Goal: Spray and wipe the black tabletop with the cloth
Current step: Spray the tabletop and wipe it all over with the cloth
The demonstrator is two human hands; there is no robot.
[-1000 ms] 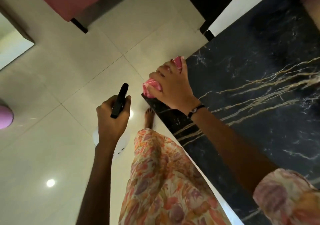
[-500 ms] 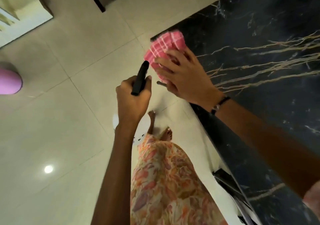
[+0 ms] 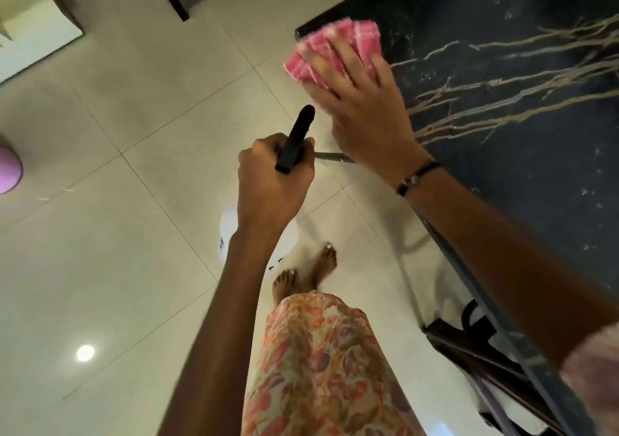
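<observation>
The black marble tabletop (image 3: 522, 140) with pale gold veins fills the right side of the view. A folded pink checked cloth (image 3: 365, 38) lies on its near left corner, partly overhanging the edge. My right hand (image 3: 361, 107) presses flat on the cloth with fingers spread. My left hand (image 3: 271, 181) is off the table, over the floor, gripping the black trigger head of a spray bottle (image 3: 294, 140). The bottle's white body (image 3: 231, 231) hangs below my wrist, mostly hidden by it.
Pale glossy floor tiles (image 3: 117, 234) spread to the left. My bare feet (image 3: 301, 274) stand beside the table's edge. A dark chair frame (image 3: 469, 341) sits under the table at lower right. A pink round object (image 3: 8, 171) is at the far left edge.
My right hand has slid the pink cloth along the table's corner and now lies flatter on it. The view shifted as I moved; my left hand with the bottle rose closer to the corner.
</observation>
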